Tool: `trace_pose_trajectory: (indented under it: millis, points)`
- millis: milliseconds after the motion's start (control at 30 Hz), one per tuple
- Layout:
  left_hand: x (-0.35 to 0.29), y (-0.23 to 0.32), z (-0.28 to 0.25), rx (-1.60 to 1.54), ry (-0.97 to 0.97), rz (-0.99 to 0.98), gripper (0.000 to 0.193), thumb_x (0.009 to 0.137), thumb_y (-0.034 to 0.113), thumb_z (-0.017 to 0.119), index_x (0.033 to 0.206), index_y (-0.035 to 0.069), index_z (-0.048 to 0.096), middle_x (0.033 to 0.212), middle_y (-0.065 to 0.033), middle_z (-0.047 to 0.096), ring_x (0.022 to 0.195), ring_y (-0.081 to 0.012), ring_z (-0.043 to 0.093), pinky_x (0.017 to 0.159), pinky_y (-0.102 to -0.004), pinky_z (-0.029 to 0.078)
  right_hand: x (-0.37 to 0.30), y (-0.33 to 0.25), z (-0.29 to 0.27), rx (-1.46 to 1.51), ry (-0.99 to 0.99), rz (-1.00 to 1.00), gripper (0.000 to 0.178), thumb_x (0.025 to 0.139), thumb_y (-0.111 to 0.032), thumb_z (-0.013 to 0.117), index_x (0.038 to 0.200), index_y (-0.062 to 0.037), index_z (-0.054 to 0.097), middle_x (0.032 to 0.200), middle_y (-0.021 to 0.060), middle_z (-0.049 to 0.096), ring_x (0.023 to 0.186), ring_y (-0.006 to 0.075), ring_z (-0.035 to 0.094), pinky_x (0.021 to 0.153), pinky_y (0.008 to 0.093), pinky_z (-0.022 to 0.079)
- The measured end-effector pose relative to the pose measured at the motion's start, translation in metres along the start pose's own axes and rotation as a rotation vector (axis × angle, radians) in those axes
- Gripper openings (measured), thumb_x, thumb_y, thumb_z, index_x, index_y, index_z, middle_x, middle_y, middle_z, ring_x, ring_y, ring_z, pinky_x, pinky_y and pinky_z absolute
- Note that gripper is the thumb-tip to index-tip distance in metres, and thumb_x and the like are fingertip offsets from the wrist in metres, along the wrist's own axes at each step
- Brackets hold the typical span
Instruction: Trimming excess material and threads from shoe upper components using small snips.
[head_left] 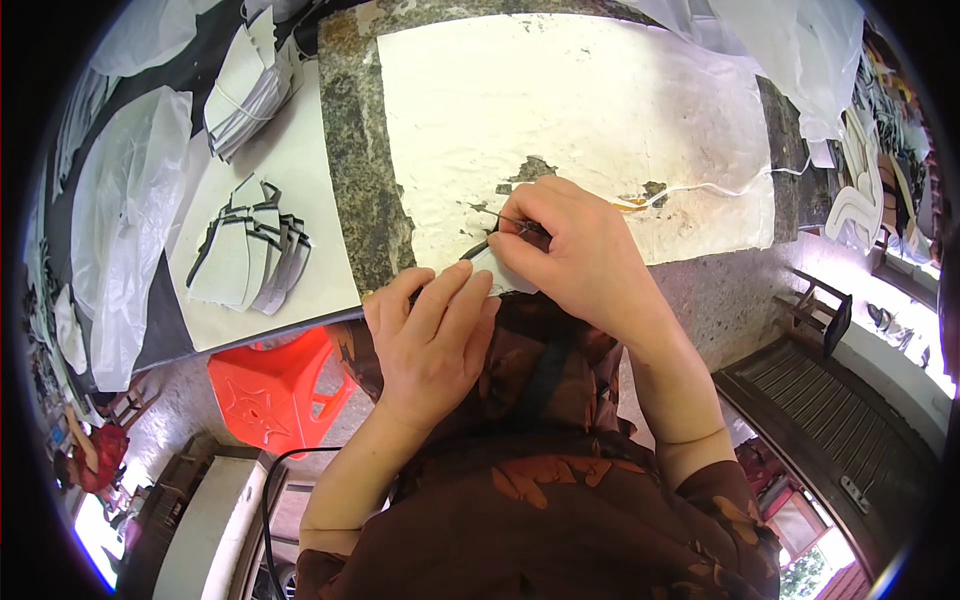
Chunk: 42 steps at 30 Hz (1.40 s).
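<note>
At the near edge of the table, my left hand [430,330] presses its fingertips on a small white piece with black edging [487,266]. Its thumb sits at the near side of that piece, which the hands partly cover. My right hand [575,245] is closed in a pinch around a slim dark pointed tool [488,211], whose tip sticks out to the left. Its kind is hard to make out, since the fingers hide most of it. Both hands meet over the white sheet [580,110], which is worn through in spots.
Left on the table lie a fan of black-edged white pieces [250,250], a tied bundle of white pieces [240,90] and plastic bags [130,220]. A white cord [715,187] runs right. Below stands a red stool [270,395]; a wooden stool [825,310] stands right. A person [95,455] is far left.
</note>
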<state>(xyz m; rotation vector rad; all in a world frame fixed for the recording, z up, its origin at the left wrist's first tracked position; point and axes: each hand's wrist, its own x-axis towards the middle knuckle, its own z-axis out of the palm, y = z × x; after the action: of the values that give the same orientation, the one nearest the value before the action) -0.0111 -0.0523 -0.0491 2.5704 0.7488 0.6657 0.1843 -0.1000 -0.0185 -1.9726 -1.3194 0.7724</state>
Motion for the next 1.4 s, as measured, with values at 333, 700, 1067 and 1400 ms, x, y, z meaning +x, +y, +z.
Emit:
trace_pose_trajectory:
  millis: [333,700,1067,1400]
  points:
    - [0.005,0.007,-0.004,0.041,-0.041,-0.039,0.041,0.085,0.023,0.079,0.123,0.009,0.072,0.115,-0.0006,0.067,0.103,-0.023,0.058,0.089,-0.0383,0.04,0.0,0.001,0.004,0.014,0.027,0.023,0.016,0.085,-0.015,0.072,0.087,-0.0018,0.064,0.08,0.011,0.061,0.072,0.0254,0.062,0.067,0.0352,0.05]
    - [0.009,0.01,-0.001,0.044,-0.024,-0.064,0.036,0.088,0.023,0.076,0.121,0.009,0.071,0.112,-0.0008,0.066,0.101,-0.0238,0.057,0.089,-0.0384,0.04,0.001,0.0,-0.002,0.02,-0.001,0.029,0.016,0.084,-0.014,0.072,0.086,-0.0013,0.063,0.08,0.0117,0.061,0.073,0.026,0.061,0.068,0.0356,0.049]
    - [0.01,0.01,0.003,0.103,-0.011,-0.028,0.031,0.088,0.021,0.075,0.117,0.011,0.074,0.108,0.001,0.064,0.098,-0.0222,0.056,0.083,-0.0372,0.04,-0.001,0.003,-0.009,0.02,0.058,0.037,0.018,0.084,-0.014,0.074,0.088,0.0007,0.064,0.081,0.0121,0.063,0.075,0.0276,0.061,0.069,0.0361,0.048]
    - [0.015,0.012,0.001,0.102,-0.02,-0.014,0.033,0.087,0.018,0.074,0.119,0.014,0.074,0.104,0.0011,0.06,0.095,-0.022,0.056,0.08,-0.0378,0.041,-0.001,0.006,-0.017,-0.001,0.046,0.103,0.021,0.085,-0.017,0.074,0.088,0.0022,0.065,0.08,0.0135,0.062,0.072,0.0262,0.06,0.067,0.0363,0.048]
